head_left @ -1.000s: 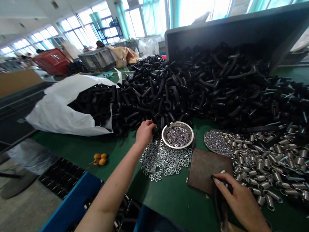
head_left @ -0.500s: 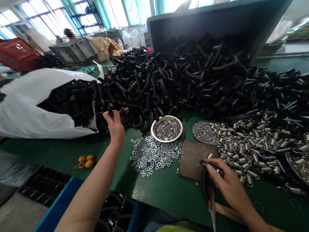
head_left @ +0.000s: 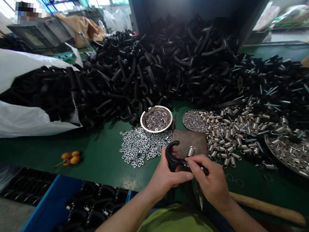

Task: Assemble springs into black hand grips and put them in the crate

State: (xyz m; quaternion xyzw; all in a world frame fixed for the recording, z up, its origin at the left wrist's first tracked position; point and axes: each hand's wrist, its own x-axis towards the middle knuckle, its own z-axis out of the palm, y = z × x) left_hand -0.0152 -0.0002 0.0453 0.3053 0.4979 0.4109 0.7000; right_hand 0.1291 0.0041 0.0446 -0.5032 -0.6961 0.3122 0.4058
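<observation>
My left hand (head_left: 162, 176) is closed around a black hook-shaped part (head_left: 170, 154), its curved end upward and its straight end toward my right hand. My right hand (head_left: 215, 179) is closed, with thumb and finger pressed together at that straight end. A coil spring (head_left: 191, 150) rises at the right fingertips; their exact grip on it is partly hidden. Beneath the right palm a black-handled tool with a pointed metal tip (head_left: 200, 199) hangs down. Both hands are over the near edge of a dark metal plate (head_left: 179, 136) on the green table.
Nuts (head_left: 138, 147) lie left of the plate, below a metal bowl (head_left: 142, 124) of small parts. Loose springs (head_left: 231, 133) and a tray of pins (head_left: 299, 154) are at right. Black parts (head_left: 158, 69) pile up behind. A wooden stick (head_left: 268, 209) and orange fruits (head_left: 71, 157) flank my arms.
My left hand has come from the black pile to the plate, bringing a hook-shaped part against my right hand. My right hand has shifted slightly left, and the whole view has turned.
</observation>
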